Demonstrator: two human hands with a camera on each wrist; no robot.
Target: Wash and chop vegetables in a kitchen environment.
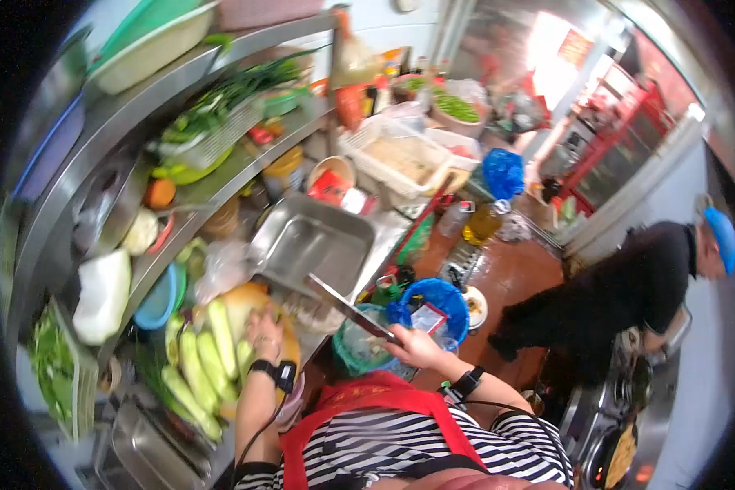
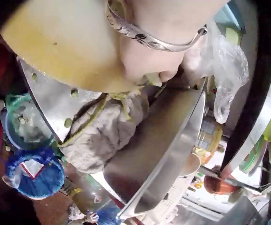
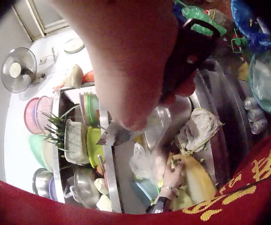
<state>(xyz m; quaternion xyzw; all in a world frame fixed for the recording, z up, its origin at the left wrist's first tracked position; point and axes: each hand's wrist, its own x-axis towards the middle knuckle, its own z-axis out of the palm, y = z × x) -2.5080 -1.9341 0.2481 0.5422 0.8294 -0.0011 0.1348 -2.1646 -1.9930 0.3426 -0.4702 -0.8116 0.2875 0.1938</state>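
In the head view my left hand (image 1: 265, 336) is over the round yellowish cutting board (image 1: 290, 351), beside several long pale green vegetables (image 1: 196, 363). From the left wrist view, that hand (image 2: 152, 61) pinches a small pale green piece (image 2: 153, 78) at the edge of the board (image 2: 69, 56). My right hand (image 1: 420, 349) grips a knife (image 1: 347, 309) by its handle, the blade raised and pointing up-left, apart from the board. The right wrist view has the right hand (image 3: 130, 61) large in front, its fingers curled round the black handle (image 3: 191, 56).
A metal basin (image 1: 314, 245) and a crumpled grey cloth (image 2: 109, 131) are near the board. Left of it stand shelves with greens (image 1: 229, 102) and a large white gourd (image 1: 102, 294). Lined bins (image 1: 437, 306) stand on the floor. A person in black (image 1: 612, 286) bends at the right.
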